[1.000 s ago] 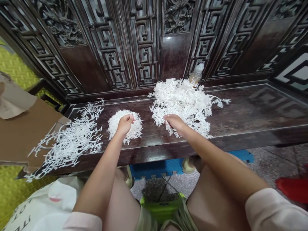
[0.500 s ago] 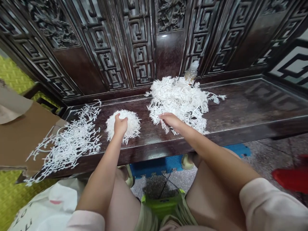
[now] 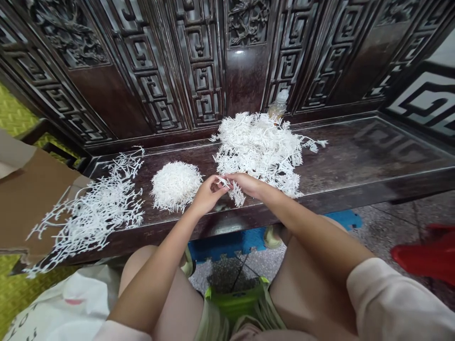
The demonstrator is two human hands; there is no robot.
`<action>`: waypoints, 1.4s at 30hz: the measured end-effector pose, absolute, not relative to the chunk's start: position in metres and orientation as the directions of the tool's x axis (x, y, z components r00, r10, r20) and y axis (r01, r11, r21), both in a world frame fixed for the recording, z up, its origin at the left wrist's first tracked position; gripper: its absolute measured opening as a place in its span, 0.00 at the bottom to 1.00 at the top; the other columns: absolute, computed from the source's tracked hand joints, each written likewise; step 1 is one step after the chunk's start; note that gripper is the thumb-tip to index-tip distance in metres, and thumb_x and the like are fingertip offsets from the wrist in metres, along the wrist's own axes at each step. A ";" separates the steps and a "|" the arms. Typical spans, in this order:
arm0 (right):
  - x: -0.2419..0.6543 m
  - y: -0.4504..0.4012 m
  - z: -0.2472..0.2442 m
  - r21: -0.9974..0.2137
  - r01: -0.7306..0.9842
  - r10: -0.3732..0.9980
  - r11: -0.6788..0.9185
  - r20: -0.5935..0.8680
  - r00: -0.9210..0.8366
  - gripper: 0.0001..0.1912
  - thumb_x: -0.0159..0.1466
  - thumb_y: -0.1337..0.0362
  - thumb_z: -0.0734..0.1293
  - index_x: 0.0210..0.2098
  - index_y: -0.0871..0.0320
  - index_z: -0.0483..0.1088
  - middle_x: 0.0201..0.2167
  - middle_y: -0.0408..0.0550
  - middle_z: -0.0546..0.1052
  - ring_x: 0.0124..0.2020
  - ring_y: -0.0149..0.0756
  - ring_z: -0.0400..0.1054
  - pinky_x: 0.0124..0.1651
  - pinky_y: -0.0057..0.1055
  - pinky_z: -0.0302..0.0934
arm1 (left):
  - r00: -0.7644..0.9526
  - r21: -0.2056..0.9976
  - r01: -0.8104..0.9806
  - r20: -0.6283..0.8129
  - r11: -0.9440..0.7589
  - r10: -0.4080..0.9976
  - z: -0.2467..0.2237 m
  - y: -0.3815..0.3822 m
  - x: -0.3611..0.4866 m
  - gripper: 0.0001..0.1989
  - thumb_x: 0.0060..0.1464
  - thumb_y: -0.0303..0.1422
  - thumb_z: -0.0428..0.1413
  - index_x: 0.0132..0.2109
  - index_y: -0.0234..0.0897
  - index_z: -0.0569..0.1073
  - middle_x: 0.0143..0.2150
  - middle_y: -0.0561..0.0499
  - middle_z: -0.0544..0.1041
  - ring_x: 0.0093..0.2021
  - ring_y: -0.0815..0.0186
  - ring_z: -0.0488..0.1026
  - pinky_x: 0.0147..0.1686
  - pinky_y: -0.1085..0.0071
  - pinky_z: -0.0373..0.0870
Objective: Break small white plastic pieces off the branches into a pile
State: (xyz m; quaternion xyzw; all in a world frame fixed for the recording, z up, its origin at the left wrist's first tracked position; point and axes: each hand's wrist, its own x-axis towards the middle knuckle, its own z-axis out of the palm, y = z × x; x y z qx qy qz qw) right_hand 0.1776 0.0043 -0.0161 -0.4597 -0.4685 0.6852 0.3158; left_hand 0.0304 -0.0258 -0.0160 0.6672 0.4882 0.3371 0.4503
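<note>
My left hand [image 3: 210, 193] and my right hand [image 3: 246, 183] meet above the front of the bench. Between them is a small white plastic sprig [image 3: 236, 194] with fringed tips, and the fingers of both hands are pinched on it. Just behind my right hand lies a large heap of white branching sprigs [image 3: 259, 142]. To the left of my left hand sits a rounded pile of short white pieces [image 3: 176, 186]. Farther left, bare white branched stems [image 3: 99, 208] lie tangled, some hanging over the bench's front edge.
The dark wooden bench [image 3: 341, 161] has a carved back [image 3: 245, 71]. A small bottle with a white cap [image 3: 279, 104] stands behind the large heap. Cardboard [image 3: 39, 199] lies at the left end, with a white bag [image 3: 67, 303] below. A red object [image 3: 426, 255] is on the floor at right.
My left hand has left the rounded pile and moved right to join my right hand at the sprig. My right hand has drawn slightly forward from the large heap with the sprig.
</note>
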 end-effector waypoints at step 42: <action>0.201 0.015 -0.016 -0.902 0.425 0.978 -0.076 0.016 0.209 0.09 0.55 0.60 0.59 0.25 0.58 0.65 0.34 0.49 0.70 0.36 0.37 0.61 0.42 0.35 0.53 | -0.005 0.600 0.735 0.472 -0.317 0.882 0.016 -0.040 0.022 0.15 0.54 0.31 0.39 0.21 0.37 0.58 0.23 0.51 0.62 0.29 0.68 0.61 0.29 0.72 0.55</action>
